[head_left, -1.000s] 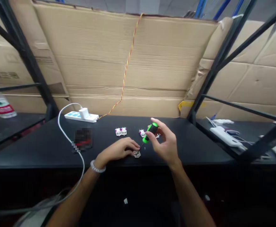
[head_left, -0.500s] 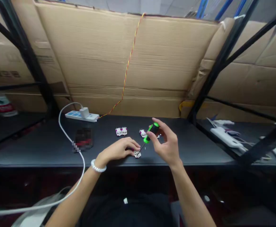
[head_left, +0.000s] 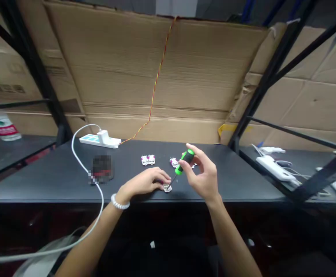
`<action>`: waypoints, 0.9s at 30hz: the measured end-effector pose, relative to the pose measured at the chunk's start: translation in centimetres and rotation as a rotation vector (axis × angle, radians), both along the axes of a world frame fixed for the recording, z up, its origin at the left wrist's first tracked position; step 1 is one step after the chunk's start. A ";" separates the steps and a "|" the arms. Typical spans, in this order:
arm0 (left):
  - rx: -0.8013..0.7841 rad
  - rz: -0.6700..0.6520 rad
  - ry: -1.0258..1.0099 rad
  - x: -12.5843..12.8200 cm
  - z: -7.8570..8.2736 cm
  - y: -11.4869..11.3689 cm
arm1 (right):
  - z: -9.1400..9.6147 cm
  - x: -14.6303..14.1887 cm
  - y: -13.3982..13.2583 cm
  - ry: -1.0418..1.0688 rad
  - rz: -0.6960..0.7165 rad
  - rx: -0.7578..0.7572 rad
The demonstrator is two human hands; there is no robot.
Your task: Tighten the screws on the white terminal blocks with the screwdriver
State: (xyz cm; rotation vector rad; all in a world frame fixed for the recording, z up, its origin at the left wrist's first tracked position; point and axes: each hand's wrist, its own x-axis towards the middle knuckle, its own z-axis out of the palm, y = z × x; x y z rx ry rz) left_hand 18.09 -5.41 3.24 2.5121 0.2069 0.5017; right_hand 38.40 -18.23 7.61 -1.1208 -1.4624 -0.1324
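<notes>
My right hand (head_left: pixel 204 177) grips a screwdriver (head_left: pixel 183 163) with a green and black handle, tilted so its tip points down-left onto a small white part (head_left: pixel 167 187) near the front edge of the black table (head_left: pixel 55 181). My left hand (head_left: pixel 145 182), with a white bead bracelet on the wrist, lies over the table with its fingers curled against that part, holding it in place. Two more small white and magenta parts (head_left: pixel 147 159) sit a little farther back, and another (head_left: pixel 173 162) is just behind the screwdriver.
A white power strip (head_left: pixel 100 141) with a plugged charger lies at the back left; its white cable (head_left: pixel 83 165) loops toward me. A blurred dark object (head_left: pixel 101 169) sits left of my hands. Cardboard sheets stand behind, black rack struts at both sides, and another power strip (head_left: pixel 274 166) lies right.
Both hands stay in place on the small part; the screwdriver handle has shifted only slightly. The view has wobbled a little.
</notes>
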 end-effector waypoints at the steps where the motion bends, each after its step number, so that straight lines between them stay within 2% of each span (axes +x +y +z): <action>1: -0.001 0.005 0.000 0.0 0.0 0.0 | 0.0 0.0 0.0 -0.001 0.000 0.002; 16: 0.000 -0.006 0.006 0.1 0.2 -0.1 | 0.3 -0.2 -0.1 -0.034 -0.008 0.010; 21: 0.004 0.000 0.005 0.1 0.3 -0.3 | 0.6 -1.7 -0.5 -0.022 0.079 0.006; 25: 0.002 0.019 0.000 0.0 0.2 -0.2 | 1.6 -2.7 -0.8 -0.066 0.095 -0.016; 27: 0.005 0.019 -0.010 0.0 0.1 0.0 | 2.0 -2.7 -0.7 -0.092 0.155 -0.056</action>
